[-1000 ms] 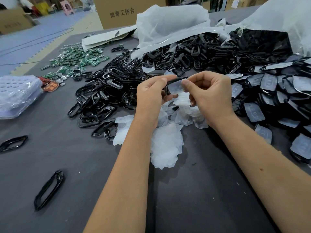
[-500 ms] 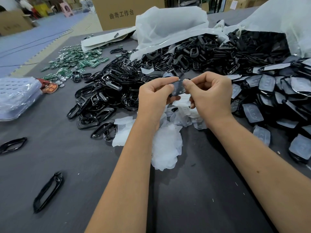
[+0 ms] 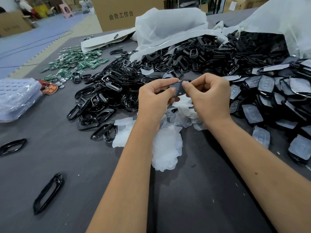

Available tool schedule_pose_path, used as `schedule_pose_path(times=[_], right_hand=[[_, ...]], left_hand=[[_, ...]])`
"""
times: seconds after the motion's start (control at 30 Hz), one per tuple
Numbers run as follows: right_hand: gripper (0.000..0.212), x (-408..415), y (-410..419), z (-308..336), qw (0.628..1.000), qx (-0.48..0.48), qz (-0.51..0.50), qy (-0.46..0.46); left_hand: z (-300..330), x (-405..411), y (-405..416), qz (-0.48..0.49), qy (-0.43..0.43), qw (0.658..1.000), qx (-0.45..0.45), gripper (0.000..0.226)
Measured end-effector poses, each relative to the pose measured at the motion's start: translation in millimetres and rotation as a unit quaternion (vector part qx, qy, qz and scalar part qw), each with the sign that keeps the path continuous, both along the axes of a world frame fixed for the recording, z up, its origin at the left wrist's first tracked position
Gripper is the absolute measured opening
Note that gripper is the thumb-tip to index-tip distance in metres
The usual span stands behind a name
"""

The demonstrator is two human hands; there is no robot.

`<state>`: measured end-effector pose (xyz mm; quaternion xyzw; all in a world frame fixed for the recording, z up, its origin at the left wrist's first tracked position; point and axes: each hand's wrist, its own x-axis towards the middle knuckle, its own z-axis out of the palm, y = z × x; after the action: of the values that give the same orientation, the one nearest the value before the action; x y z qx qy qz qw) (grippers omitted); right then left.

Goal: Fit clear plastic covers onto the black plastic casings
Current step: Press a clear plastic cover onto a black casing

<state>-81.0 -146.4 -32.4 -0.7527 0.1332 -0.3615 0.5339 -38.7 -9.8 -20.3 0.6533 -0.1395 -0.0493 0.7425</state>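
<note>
In the head view, the left hand [image 3: 154,96] and right hand [image 3: 208,96] meet above the grey table [image 3: 193,199], both gripping one black casing [image 3: 178,89] with a clear cover on its face. The left thumb and forefinger are curled and pinch the casing's left end; the other left fingers fold under it. The right thumb and forefinger pinch its right end, with the remaining right fingers curled into the palm. Whether the cover is fully seated cannot be told. Both forearms reach in from the bottom edge and converge, wrists raised off the table. Directly under the hands lies a heap of loose clear covers [image 3: 166,147]. To the left and beyond sits a big pile of black frames [image 3: 107,96]; to the right, a pile of covered casings [image 3: 269,98]. Two single frames [image 3: 48,193] lie apart on the near left of the table. Farther left are green circuit boards [image 3: 75,63] and a stack of clear trays [image 3: 15,98]. White plastic bags [image 3: 168,26] rise behind the piles, with a cardboard box [image 3: 121,12] beyond.
</note>
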Motion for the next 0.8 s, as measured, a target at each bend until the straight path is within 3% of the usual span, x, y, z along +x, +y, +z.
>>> schedule_pose_path(times=[0.13, 0.37, 0.53, 0.8], right_hand=[[0.022, 1.8, -1.5, -2.2, 1.0, 0.025, 0.007, 0.007], [0.023, 3.3, -6.0, -2.9, 0.97, 0.22, 0.103, 0.016], [0.012, 3.0, -10.0, -1.2, 0.959, 0.234, 0.155, 0.03], [0.017, 3.3, -6.9, -2.8, 0.971, 0.203, 0.127, 0.018]], left_hand=[[0.1, -0.4, 0.6, -0.005, -0.002, 1.0, 0.007, 0.026], [0.7, 1.0, 2.6, -0.016, 0.022, 0.999, -0.024, 0.027], [0.7, 1.3, 3.7, -0.028, 0.023, 0.999, -0.029, 0.026], [-0.8, 0.8, 2.9, -0.014, -0.011, 1.0, -0.015, 0.023]])
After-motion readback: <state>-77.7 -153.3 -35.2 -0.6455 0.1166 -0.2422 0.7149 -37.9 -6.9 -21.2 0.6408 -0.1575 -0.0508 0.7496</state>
